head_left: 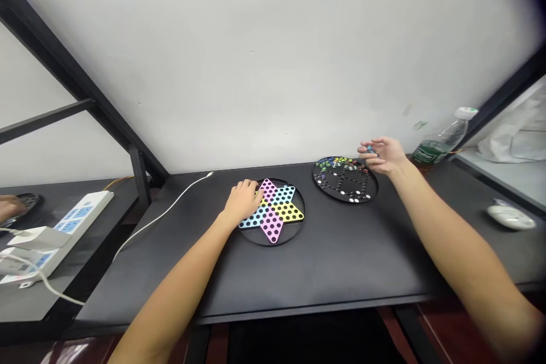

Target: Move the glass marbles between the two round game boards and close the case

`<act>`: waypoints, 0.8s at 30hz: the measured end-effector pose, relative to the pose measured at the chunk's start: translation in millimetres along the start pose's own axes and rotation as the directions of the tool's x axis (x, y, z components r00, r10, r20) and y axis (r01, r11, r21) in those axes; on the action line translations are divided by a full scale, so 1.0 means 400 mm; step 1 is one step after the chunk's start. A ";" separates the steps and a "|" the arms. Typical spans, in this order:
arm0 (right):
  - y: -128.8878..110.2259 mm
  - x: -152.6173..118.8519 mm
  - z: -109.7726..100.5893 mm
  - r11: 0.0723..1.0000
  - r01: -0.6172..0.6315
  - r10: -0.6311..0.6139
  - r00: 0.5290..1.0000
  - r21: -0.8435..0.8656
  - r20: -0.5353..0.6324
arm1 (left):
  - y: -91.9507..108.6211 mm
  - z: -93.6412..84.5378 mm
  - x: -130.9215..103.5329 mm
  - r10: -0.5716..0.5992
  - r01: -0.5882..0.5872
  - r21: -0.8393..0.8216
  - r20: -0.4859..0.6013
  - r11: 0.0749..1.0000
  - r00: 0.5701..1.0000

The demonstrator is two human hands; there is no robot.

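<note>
A Chinese checkers board [272, 222] with a pink, blue and yellow star full of holes lies in a round black tray on the desk. My left hand [244, 200] rests over the board's left side, thumb apart from the fingers, hiding that part of the star. To the right, my right hand [384, 154] is raised with its palm turned up. Blue marbles [371, 150] sit in its curled fingers. Just left of and below that hand is a second round black tray [341, 185], with several coloured marbles [336, 162] along its far edge and white pieces near its front.
A bottle [439, 145] with a green label stands behind my right forearm. A white computer mouse [511, 216] lies at the far right. A white cable [164, 213] crosses the desk's left. Beyond the frame post are a power strip [83, 209] and another person's hand [9, 206].
</note>
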State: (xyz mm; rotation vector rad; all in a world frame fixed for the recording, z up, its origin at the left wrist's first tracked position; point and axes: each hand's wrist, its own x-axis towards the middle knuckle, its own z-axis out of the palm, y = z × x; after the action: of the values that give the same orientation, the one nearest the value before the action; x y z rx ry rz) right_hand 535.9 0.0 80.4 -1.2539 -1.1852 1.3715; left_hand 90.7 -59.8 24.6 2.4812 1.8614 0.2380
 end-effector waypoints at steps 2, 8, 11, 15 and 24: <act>0.016 -0.002 0.004 0.997 0.012 -0.018 0.997 -0.078 -0.076 | 0.001 0.000 0.000 0.001 -0.001 0.001 -0.001 1.000 1.000; 0.143 -0.039 0.030 0.513 0.145 -0.373 0.925 -0.846 -0.067 | 0.005 -0.002 0.000 0.001 -0.001 0.001 -0.002 1.000 1.000; 0.194 -0.048 0.033 0.172 0.121 -0.329 0.943 -0.978 0.058 | 0.008 -0.006 -0.001 -0.008 0.008 0.008 0.006 1.000 1.000; 0.214 -0.034 0.029 0.022 0.103 -0.277 0.956 -0.994 0.093 | 0.010 -0.010 -0.001 -0.006 0.006 0.007 0.013 1.000 1.000; 0.226 -0.022 0.014 -0.081 0.099 -0.283 0.952 -0.992 0.119 | 0.008 -0.008 -0.001 0.000 0.000 0.003 0.001 1.000 1.000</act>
State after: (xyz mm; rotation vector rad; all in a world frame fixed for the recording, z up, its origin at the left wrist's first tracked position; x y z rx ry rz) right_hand 529.7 -20.8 -7.7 -1.9386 -2.3400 -0.2068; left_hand 93.3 -61.3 27.9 2.4826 1.8625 0.2347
